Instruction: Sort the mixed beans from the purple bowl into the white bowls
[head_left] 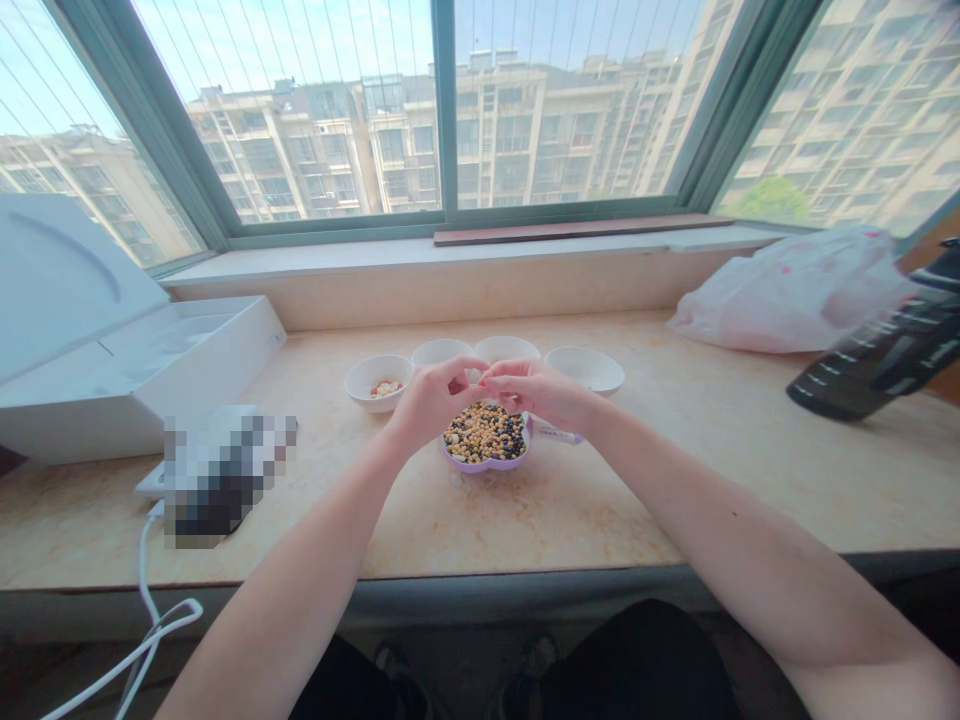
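Note:
Over a purple scalloped bowl (491, 466) of mixed yellow and black beans (487, 432), my two hands meet fingertip to fingertip. My left hand (441, 393) is closed in a pinch, and my right hand (536, 388) pinches from the other side. A tiny reddish spot shows between the fingertips; whether it is a held piece or a fingernail is unclear. Just behind stands a row of white bowls. The leftmost white bowl (369, 403) contains reddish and pale pieces. My hands partly cover the two middle bowls (442, 350). The right white bowl (600, 380) is near my right wrist.
An open white box (210, 370) and a blurred-out device (225, 480) with a white cable (146, 560) lie at left. A plastic bag (787, 295) and a dark bottle (862, 360) occupy the right. Windows rise behind the stone counter (637, 500).

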